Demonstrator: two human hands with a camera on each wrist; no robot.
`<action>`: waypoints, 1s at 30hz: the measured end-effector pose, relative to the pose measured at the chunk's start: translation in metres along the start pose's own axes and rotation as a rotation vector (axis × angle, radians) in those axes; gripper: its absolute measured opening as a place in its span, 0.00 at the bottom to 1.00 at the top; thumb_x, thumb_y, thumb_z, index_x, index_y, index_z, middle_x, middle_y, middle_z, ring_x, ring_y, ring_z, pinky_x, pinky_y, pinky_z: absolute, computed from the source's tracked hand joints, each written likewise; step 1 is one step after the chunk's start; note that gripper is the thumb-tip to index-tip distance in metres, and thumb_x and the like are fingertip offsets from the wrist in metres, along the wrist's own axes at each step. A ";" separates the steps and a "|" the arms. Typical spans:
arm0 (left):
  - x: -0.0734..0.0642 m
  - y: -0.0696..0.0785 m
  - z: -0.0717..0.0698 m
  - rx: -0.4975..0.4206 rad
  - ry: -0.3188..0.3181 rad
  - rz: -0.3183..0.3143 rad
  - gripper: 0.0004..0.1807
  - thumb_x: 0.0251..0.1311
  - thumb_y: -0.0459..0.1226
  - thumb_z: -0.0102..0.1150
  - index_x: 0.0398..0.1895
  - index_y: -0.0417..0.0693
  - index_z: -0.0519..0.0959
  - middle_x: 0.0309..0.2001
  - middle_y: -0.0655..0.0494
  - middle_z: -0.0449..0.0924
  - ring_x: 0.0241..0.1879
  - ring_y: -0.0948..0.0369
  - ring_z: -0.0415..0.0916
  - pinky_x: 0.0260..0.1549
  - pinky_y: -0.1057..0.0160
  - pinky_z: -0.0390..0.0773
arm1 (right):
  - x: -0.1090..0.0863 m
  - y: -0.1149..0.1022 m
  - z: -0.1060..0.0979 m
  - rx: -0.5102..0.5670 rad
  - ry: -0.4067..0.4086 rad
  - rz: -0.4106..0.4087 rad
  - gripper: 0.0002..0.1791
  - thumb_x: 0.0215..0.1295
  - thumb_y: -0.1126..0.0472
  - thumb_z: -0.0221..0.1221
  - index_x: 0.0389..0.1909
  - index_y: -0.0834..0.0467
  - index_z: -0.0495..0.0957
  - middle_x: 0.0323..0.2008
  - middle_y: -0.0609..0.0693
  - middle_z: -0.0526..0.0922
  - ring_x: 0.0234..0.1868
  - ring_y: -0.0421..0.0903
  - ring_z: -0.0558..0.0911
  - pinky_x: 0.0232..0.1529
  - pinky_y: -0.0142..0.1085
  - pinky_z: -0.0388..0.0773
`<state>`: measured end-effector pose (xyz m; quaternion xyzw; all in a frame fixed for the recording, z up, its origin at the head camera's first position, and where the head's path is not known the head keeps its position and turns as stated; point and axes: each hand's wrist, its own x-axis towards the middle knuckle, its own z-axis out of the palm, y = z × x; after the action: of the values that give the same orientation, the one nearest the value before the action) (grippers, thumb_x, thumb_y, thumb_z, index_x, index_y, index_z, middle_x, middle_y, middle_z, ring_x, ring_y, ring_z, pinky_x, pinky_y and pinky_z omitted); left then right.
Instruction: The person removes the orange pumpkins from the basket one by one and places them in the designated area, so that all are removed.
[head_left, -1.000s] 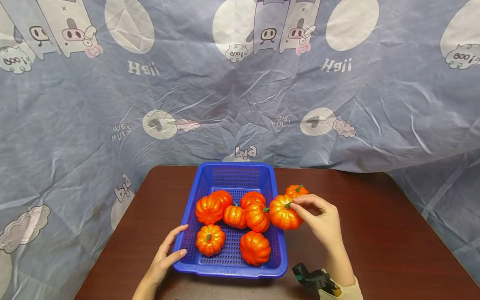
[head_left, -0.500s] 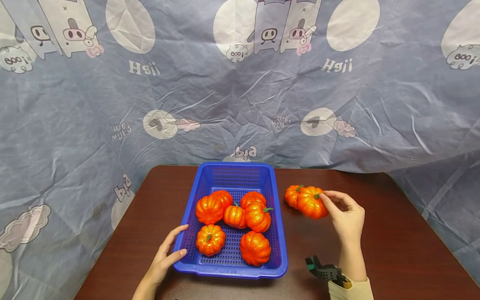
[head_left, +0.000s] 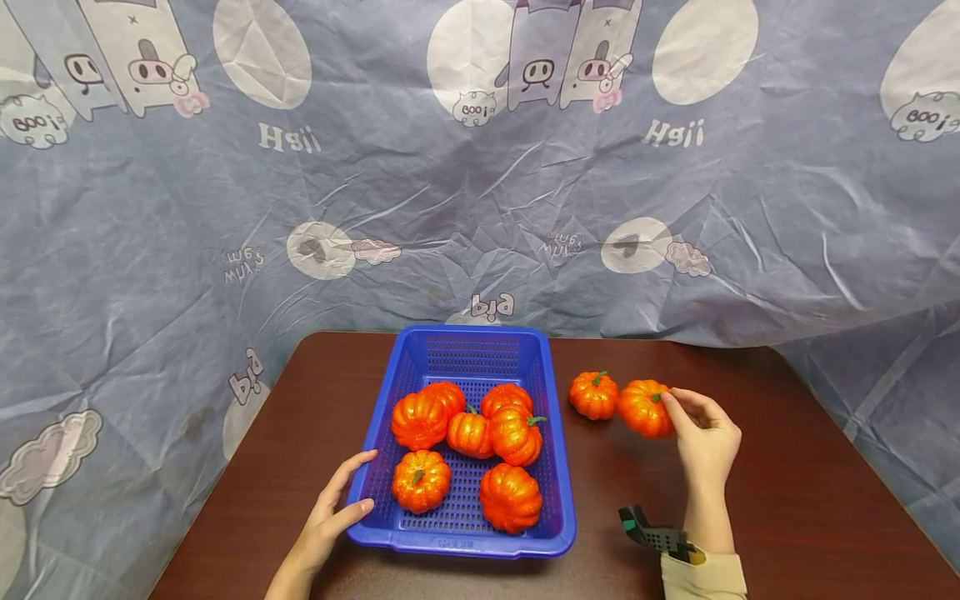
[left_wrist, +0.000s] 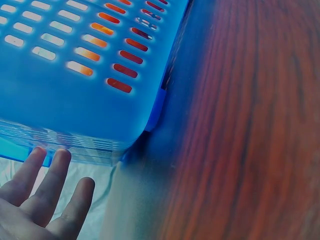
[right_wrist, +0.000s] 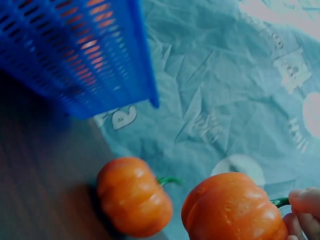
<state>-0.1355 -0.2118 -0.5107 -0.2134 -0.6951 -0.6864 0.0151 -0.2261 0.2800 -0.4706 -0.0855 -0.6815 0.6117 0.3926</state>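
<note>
In the head view my right hand (head_left: 707, 437) pinches the green stem of a small orange pumpkin (head_left: 645, 408), right of the basket. The right wrist view shows that stem between thumb and fingers at the lower right, with the held pumpkin (right_wrist: 235, 210) beside them. A second pumpkin (head_left: 593, 395) sits on the table just left of it. My left hand (head_left: 324, 515) rests with fingers spread at the left rim of a blue plastic basket (head_left: 562, 500). Several pumpkins lie inside the basket, among them one near the front left (head_left: 421, 481) and one front right (head_left: 511, 497).
The basket stands on a dark brown wooden table (head_left: 787, 467). A grey-blue cartoon-printed cloth (head_left: 420, 183) hangs behind and at both sides of the table. A black device (head_left: 652, 533) is strapped at my right wrist.
My right hand has carried the pumpkin by its stem from over the basket's right rim to the right, past the other pumpkin on the table. The left hand and basket have stayed put.
</note>
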 end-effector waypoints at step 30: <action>0.000 0.002 0.001 -0.027 -0.001 0.001 0.31 0.59 0.26 0.46 0.68 0.39 0.57 0.58 0.33 0.63 0.52 0.51 0.72 0.44 0.53 0.77 | -0.002 0.056 -0.016 -0.264 -0.178 0.117 0.27 0.46 0.57 0.72 0.50 0.59 0.79 0.42 0.46 0.82 0.36 0.29 0.78 0.35 0.16 0.71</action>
<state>-0.1342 -0.2110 -0.5091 -0.2144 -0.6857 -0.6955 0.0121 -0.2348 0.3044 -0.5225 -0.1214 -0.7820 0.5436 0.2796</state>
